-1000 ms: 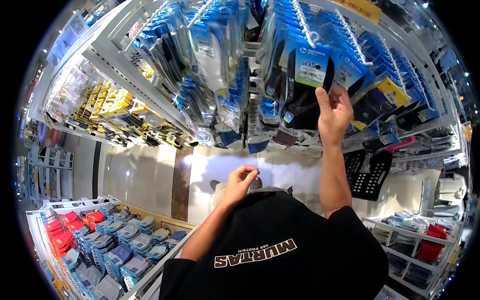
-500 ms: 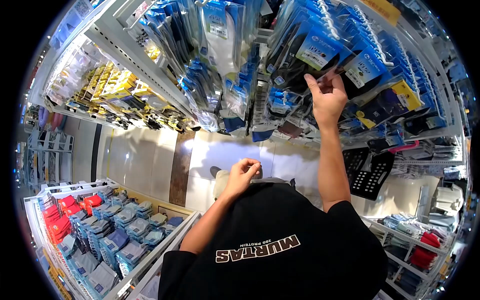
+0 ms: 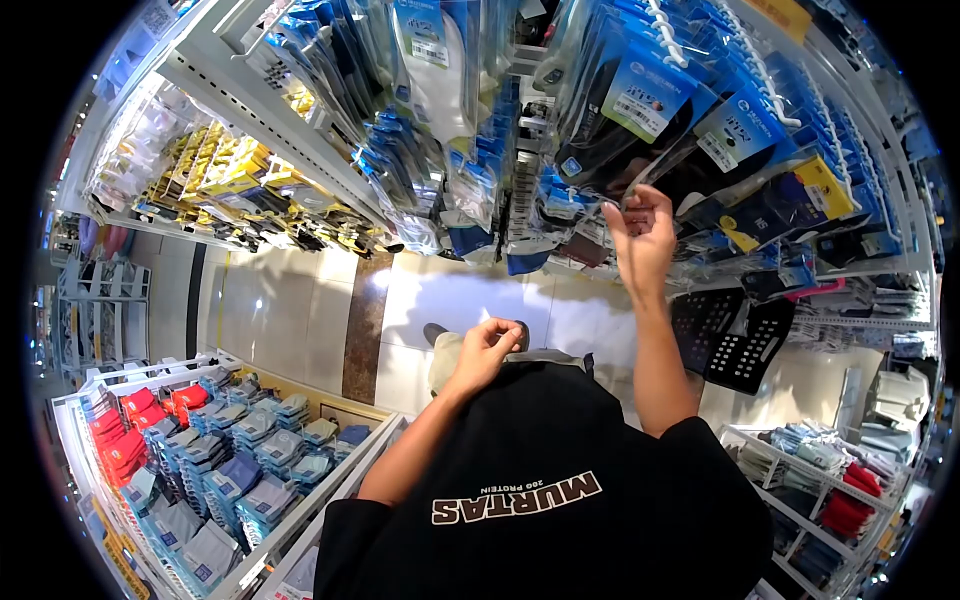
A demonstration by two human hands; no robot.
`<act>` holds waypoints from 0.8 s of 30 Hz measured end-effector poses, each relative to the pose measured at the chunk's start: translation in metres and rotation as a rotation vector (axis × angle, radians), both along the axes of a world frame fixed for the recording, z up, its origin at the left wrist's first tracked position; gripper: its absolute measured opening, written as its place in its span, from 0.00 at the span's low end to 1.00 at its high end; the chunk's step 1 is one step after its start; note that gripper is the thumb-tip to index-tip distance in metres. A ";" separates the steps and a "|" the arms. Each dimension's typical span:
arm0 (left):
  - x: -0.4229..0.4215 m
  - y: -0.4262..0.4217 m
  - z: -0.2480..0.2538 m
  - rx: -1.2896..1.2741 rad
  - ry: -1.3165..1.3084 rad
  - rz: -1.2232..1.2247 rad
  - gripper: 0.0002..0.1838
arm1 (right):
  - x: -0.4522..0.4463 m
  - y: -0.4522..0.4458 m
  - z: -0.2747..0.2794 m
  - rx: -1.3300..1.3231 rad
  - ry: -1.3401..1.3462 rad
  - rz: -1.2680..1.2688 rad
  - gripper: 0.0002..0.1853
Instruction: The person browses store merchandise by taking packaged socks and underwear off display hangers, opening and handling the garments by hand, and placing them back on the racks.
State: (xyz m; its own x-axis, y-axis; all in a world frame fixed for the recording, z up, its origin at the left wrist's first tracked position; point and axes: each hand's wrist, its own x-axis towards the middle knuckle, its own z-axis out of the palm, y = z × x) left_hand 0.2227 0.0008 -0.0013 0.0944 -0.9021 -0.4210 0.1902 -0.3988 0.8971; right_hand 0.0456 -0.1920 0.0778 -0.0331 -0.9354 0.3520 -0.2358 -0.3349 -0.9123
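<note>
My right hand [image 3: 643, 225] is raised at the hanging rack, just below a package of dark socks [image 3: 600, 145] with a blue header card [image 3: 648, 98]. Its fingers are curled, with the thumb apart from them, and no item shows between them. Right beside it hangs another blue-carded dark package [image 3: 738, 130], tilted. Lower down, in front of the black shirt, my left hand [image 3: 490, 350] has its thumb and fingers pressed together, and nothing shows in them.
White hooks [image 3: 668, 38] carry rows of packages. White socks [image 3: 440, 95] hang to the left, yellow-carded packages [image 3: 235, 172] farther left. A bin of folded packs [image 3: 235, 475] stands lower left. A black perforated item [image 3: 742, 345] is at the right.
My right hand has come down and away from the dark sock packages, its thumb and fingers parting. The packages have shifted and tilted. My left hand has barely moved.
</note>
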 end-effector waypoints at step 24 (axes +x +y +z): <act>0.016 0.000 -0.021 -0.081 -0.158 0.212 0.17 | -0.011 0.023 -0.056 0.444 -0.054 0.378 0.12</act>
